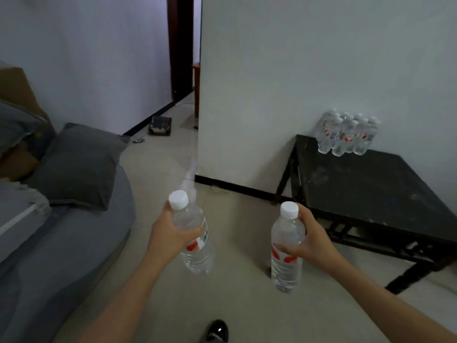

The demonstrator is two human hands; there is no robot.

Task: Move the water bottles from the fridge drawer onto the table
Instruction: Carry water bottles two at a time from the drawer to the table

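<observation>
My left hand [170, 237] grips a clear water bottle [195, 253] with a white cap and a red-and-white label, held upright above the floor. In my right hand [308, 240] is a second bottle of the same kind [286, 263], also upright. Both hang in the air to the left of a low black table [371, 194] that stands against the wall at the right. On its far left corner, close to the wall, several more such bottles [346, 136] stand together. The fridge drawer is out of view.
A grey bed [57, 256] with a dark pillow [76, 167] fills the left side. A white wall corner [199, 144] juts out ahead, with a passage and a dark door frame [179, 45] behind it. A small dark box [160, 125] lies on the pale floor.
</observation>
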